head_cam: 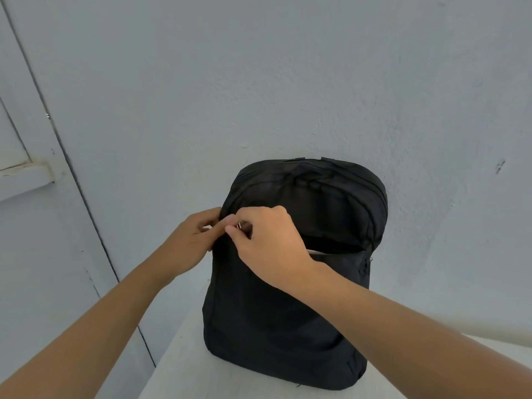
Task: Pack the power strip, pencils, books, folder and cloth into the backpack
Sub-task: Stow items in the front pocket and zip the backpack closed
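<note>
Black soft cloth makes up the backpack (288,298), which is standing up on a pale table (184,367), close to the far wall (288,82). The right hand (267,240) is pinching a small shiny zip pull (239,225) near the top left. The left hand (195,237) is pressing on the left edge, fingers closed on the cloth. The front pocket (334,249) is gaping open on the right. I think the bag is floppy, so one hand must be steadying it by the zip.
</note>
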The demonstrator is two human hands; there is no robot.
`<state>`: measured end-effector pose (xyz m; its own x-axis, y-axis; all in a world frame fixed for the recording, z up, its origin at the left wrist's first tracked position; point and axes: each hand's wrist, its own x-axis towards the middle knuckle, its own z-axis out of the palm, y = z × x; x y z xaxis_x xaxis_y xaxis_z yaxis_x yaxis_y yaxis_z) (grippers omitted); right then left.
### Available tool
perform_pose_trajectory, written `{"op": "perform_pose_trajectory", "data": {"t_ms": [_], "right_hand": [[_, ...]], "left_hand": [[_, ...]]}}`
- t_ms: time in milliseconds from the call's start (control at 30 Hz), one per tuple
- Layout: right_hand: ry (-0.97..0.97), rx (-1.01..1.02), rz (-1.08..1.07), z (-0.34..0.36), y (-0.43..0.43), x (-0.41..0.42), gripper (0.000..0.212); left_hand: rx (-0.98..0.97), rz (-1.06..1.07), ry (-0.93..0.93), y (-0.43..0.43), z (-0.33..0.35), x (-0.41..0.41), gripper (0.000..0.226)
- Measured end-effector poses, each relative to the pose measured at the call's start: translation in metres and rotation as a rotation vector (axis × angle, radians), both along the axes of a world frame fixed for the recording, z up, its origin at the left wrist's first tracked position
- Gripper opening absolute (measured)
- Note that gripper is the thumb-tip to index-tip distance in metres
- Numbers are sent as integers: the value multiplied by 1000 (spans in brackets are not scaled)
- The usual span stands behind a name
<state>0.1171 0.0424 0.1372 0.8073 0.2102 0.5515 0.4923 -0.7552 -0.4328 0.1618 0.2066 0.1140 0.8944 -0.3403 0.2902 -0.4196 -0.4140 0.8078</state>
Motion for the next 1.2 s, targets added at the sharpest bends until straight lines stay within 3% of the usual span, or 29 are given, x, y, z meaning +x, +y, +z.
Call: {"op": "perform_pose_trajectory", "data": {"t_ms": [67,367,500,700,767,867,933,1033,1100,1200], "right_hand": [[4,-47,-46,2,-5,-1,15],[85,-224,-209,6,-56,-22,25],[154,-214,-289,3,-86,-33,27],[-27,-206,-305,-17,-115,-55,19],[-68,-212,-324,-18,-115,-59,19],[65,-52,-356,-12,-113,-60,23],[111,30,-343,-7,-104,-58,26],[118,31,-272,1,-82,-58,25],[172,-59,-216,3,-75,-59,22],[352,-80,-195,2,-85,-55,22]], "left_hand": [[-32,6,-38,-3,-1,1,29],[-37,166,-41,-10,-12,3,39],[26,252,-71,-12,-12,-1,44],[-2,277,9,-14,-10,-5,45],[3,337,-76,-18,-11,-9,43],[-30,465,-407,-23,-10,-28,30],[-3,313,-617,-34,-2,-43,24],[382,-16,-820,-57,4,-49,36],[512,-118,-827,-68,4,-45,46],[541,-171,-783,-76,5,-39,47]]}}
